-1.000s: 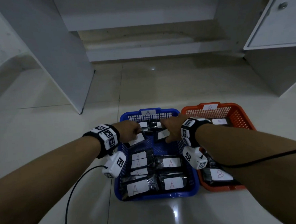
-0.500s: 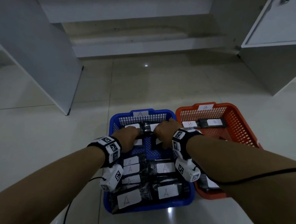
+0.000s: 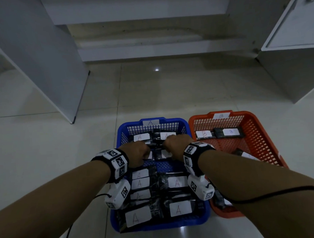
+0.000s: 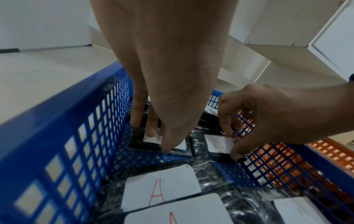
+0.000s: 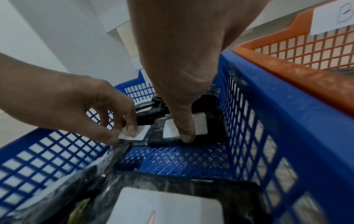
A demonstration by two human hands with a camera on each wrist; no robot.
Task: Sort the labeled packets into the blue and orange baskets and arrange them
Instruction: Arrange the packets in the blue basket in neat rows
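Beside the blue basket (image 3: pixel 154 127), tagged A, stands the orange basket (image 3: pixel 256 130), tagged B. Both hands reach into the blue one. My left hand (image 4: pixel 153 134) pinches a black packet with a white A label (image 4: pixel 141 144), thumb at its near edge, fingers at its far edge. My right hand (image 5: pixel 184 121) pinches the neighbouring A packet (image 5: pixel 203 125) the same way. Both packets lie flat on the basket floor, side by side, just behind a far row of A packets (image 3: pixel 141 137). Several more A packets (image 3: pixel 176 182) fill the near half. Two B packets (image 3: pixel 204 134) lie at the orange basket's far end.
The baskets stand on a pale tiled floor (image 3: pixel 160 93). A white panel (image 3: pixel 40 61) rises at the left, a white cabinet (image 3: pixel 295 60) at the right, a low step (image 3: pixel 158 49) behind. Black cables (image 3: pixel 265 197) trail from both wrists.
Both hands have brought their packets down from a tilted hold to lie flat on the basket floor. The head view has shifted, showing more of the orange basket.
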